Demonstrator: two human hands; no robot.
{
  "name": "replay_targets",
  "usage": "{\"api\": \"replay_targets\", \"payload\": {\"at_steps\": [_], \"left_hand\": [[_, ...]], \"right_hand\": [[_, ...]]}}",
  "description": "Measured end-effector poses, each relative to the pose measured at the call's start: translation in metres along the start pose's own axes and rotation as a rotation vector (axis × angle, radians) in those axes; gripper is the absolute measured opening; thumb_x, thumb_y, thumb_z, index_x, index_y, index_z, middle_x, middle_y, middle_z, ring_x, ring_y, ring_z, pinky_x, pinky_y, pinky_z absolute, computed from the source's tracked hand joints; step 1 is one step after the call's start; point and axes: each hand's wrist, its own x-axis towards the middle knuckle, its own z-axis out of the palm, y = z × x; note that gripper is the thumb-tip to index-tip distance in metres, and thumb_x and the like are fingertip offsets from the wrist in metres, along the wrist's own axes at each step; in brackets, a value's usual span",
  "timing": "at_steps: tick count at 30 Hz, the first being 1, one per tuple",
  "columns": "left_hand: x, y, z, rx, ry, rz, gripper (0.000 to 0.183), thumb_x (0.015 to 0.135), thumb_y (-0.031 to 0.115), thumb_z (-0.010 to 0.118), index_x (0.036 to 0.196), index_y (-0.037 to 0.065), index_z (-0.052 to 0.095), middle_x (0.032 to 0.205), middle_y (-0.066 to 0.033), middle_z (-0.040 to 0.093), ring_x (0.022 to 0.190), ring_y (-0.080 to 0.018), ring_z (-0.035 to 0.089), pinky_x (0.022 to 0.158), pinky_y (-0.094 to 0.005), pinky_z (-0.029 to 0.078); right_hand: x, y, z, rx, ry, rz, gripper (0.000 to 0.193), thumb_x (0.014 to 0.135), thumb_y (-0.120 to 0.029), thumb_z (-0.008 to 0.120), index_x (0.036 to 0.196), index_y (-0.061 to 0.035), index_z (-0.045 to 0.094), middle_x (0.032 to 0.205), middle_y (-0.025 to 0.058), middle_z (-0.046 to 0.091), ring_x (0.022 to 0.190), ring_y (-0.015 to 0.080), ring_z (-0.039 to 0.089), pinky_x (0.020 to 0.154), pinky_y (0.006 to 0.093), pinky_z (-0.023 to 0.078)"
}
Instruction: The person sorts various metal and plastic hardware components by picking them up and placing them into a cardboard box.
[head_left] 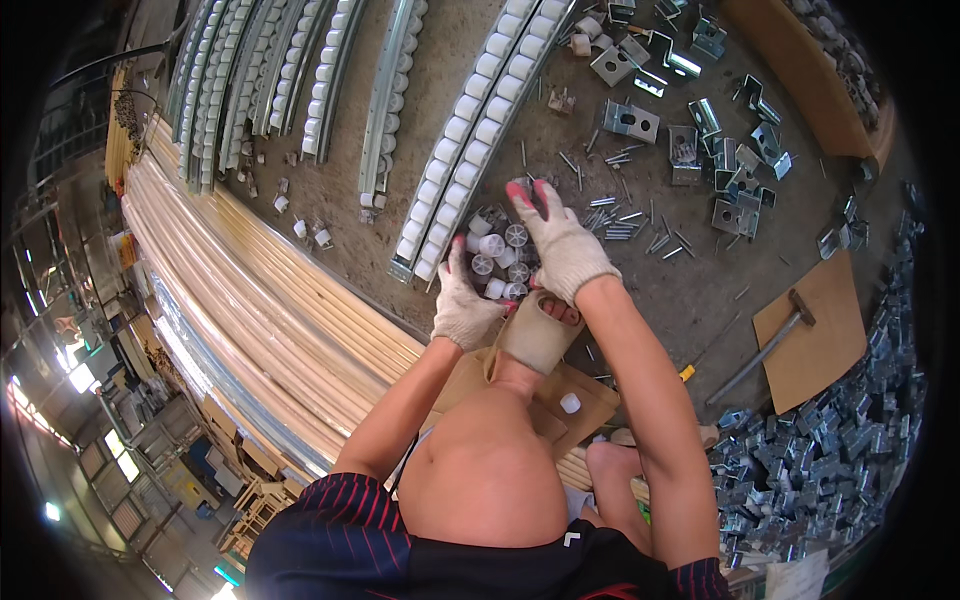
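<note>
A small pile of white plastic rollers (pixel 492 245) with spoked ends lies on the floor between my hands. My left hand (pixel 464 306), in a pale work glove with reddish fingertips, curves around the near left side of the pile, thumb and fingers apart. Gloved the same way, my right hand (pixel 566 243) reaches along the pile's right side with its fingers spread. Neither hand shows a roller lifted in it, though the palms are partly hidden. Just left of the pile ends a pair of metal rails (pixel 470 140) lined with white rollers.
More roller rails (pixel 325 85) lie at the far left, beside long wrapped tubes (pixel 270 290). Loose metal pins (pixel 625 225) and brackets (pixel 685 150) are scattered to the right. A hammer (pixel 765 350) rests on cardboard (pixel 835 330) near a large bracket heap (pixel 810 470). My sandalled foot (pixel 540 330) stands beside the pile.
</note>
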Motion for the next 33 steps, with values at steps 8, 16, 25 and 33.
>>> {"api": "replay_targets", "payload": {"at_steps": [8,16,25,33], "left_hand": [[0.025,0.007,0.027,-0.433,-0.029,0.142,0.138,0.064,0.009,0.098,0.173,0.02,0.013,0.155,-0.0202,0.04,0.144,-0.0387,0.053,0.117,-0.0468,0.051],[0.03,0.02,0.032,-1.235,-0.203,0.043,0.129,0.074,-0.022,0.079,0.17,0.029,0.011,0.158,-0.0163,0.045,0.137,-0.0348,0.06,0.101,-0.0495,0.062],[0.007,0.083,0.029,-1.155,-0.314,0.063,0.126,0.071,-0.019,0.083,0.167,0.029,0.018,0.154,-0.0174,0.047,0.137,-0.0325,0.059,0.106,-0.0485,0.058],[0.041,0.296,0.066,-0.972,-0.579,0.61,0.105,0.086,0.004,0.087,0.167,0.012,0.02,0.15,-0.0178,0.057,0.13,-0.0247,0.065,0.107,-0.0384,0.058]], "right_hand": [[0.008,-0.002,0.002,0.149,-0.05,-0.014,0.109,0.071,-0.001,0.088,0.165,-0.0236,0.037,0.16,0.0215,0.042,0.14,0.044,0.055,0.113,0.0486,0.055],[0.01,0.019,0.029,0.838,0.222,0.039,0.067,0.092,-0.022,0.077,0.155,-0.0178,0.055,0.146,0.0213,0.054,0.128,0.0387,0.064,0.112,0.0415,0.052],[-0.031,0.01,0.046,1.112,0.624,0.149,0.057,0.093,-0.004,0.074,0.148,-0.012,0.062,0.14,0.0139,0.057,0.13,0.0277,0.063,0.109,0.0372,0.052],[-0.087,0.094,-0.111,1.027,1.17,0.065,0.048,0.101,-0.006,0.071,0.148,-0.0108,0.061,0.14,0.0101,0.062,0.123,0.0216,0.064,0.104,0.035,0.055]]}}
